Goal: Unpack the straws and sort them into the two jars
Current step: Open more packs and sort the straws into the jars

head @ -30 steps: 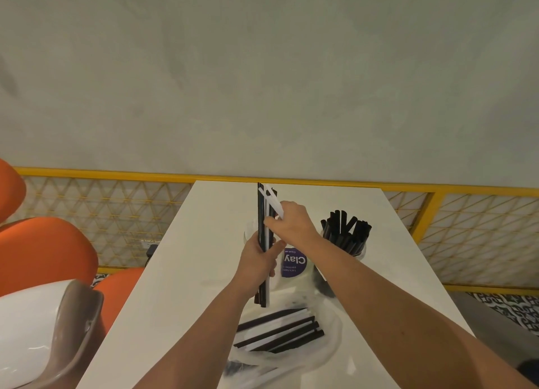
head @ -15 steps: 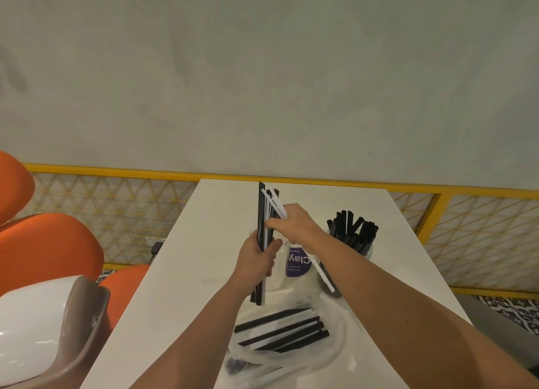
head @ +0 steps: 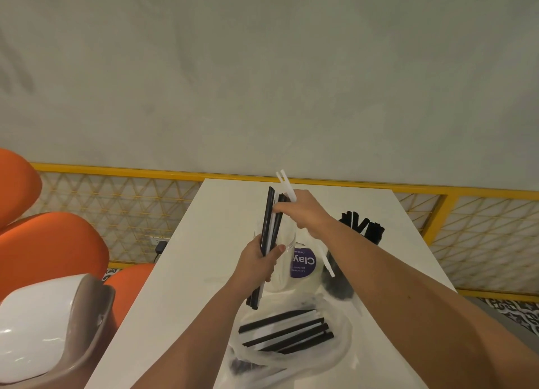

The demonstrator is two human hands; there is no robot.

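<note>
Table [head: 186, 272] first: long white top, both jars toward its far right corner. I make out the clear jar [head: 287, 260] with the purple label near the middle, and just to its right the jar of black straws [head: 360, 228], already well filled. Plastic bag [head: 291, 350] lies open at the near edge with several black straws [head: 285, 334] in it, white ones between them.

Left hand [head: 258, 264] is closed around an upright mixed bundle [head: 269, 228], above the clear jar. Right hand [head: 304, 212] pinches two white straws [head: 287, 185] at the bundle's top, fingers curled tight, lower ends [head: 328, 260] trailing down toward the jars.

I read this as pulling whites out of the bundle.

Risks as I see them:
- the grip sits high on long thin straws, so the tails could catch the dark jar's rim or tip it
- pulling whites may drag a black straw along, loosening the left hand's grip
- whites could end up in the wrong jar, since the jars sit side by side
</note>
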